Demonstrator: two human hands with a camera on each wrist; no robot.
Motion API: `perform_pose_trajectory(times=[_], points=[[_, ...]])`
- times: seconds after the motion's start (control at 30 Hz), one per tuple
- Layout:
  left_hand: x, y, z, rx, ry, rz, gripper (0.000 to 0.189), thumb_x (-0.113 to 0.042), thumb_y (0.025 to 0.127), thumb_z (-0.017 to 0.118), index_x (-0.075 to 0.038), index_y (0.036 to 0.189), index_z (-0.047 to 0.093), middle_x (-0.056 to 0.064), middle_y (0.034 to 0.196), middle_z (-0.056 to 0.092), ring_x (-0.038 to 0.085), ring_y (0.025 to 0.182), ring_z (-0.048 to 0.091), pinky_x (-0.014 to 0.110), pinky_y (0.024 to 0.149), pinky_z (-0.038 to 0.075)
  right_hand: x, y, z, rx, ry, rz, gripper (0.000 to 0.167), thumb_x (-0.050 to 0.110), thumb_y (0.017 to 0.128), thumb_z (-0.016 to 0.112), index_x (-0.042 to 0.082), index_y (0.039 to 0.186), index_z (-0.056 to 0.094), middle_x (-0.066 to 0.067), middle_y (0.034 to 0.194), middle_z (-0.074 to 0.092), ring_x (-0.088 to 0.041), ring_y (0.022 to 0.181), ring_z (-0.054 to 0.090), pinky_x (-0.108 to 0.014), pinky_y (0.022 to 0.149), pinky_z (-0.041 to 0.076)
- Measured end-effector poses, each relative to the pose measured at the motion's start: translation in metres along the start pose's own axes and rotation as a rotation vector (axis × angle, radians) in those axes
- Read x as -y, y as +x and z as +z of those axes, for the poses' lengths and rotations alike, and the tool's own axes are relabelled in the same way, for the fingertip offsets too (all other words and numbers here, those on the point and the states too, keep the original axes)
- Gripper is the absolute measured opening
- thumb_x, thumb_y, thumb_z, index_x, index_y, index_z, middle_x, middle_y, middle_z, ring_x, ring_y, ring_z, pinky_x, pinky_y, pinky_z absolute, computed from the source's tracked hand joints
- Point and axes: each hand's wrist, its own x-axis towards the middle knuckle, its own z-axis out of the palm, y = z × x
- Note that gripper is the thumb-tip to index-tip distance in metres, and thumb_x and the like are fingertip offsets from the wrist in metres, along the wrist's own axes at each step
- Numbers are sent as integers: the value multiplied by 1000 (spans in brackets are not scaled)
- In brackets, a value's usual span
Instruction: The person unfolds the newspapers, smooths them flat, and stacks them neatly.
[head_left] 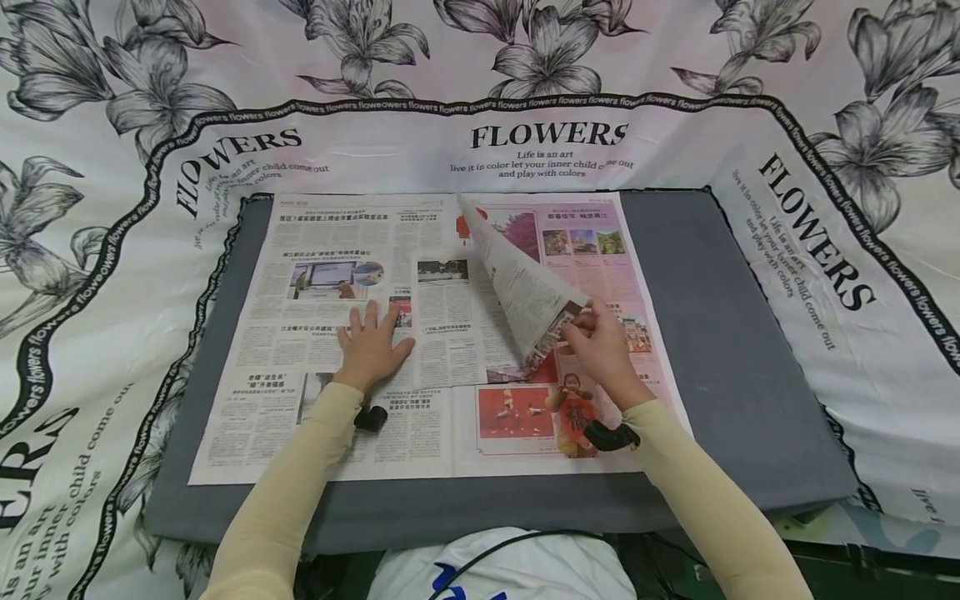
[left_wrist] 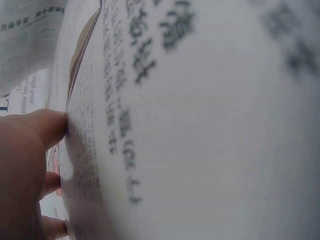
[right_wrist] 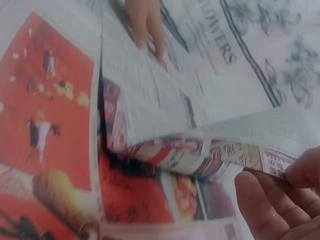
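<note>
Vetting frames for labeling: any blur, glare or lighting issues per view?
Head: fairly even light, no harsh glare, newspaper headlines crisp but small body text unreadable; left wrist: large print close to the lens out of focus, worst toward the right edge; right wrist: hazy and soft, flowered cloth blurrier than right-hand fingers.

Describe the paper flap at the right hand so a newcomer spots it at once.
A newspaper spread lies on a dark grey surface. Right of the spread's middle, the right hand pinches the edge of a paper flap. Unlike the flat spread around it, the flap rises and curls, narrow at its far end and wider toward the hand.
</note>
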Motion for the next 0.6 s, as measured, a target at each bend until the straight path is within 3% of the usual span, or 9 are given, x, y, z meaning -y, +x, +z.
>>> perform_pose_trajectory(times=[0.2,0.43,0.6], points=[[2,0,2,2,-11,-7,79,-52,103,48,-16,166,15,25,171,-2,55,155,-9,79,117,1,-18,-6,-15,-52,224,123,40,3,101,56,3,139,43,10,74,65,-4,70,71,-30,71,63],[3,-1,1,-3,-21,0,79,-53,103,47,-16,166,15,25,171,-2,54,155,-10,78,117,0,-44,-15,-26,-120,404,285,35,6,103,55,11,136,45,10,78,61,-3,79,73,-24,73,62],[1,-1,0,2,-19,-3,79,-53,103,47,-16,166,15,25,171,-2,54,155,-10,78,117,-1,-58,-24,-35,-140,503,356,47,4,103,55,13,145,38,7,89,66,-5,81,75,-25,74,62]])
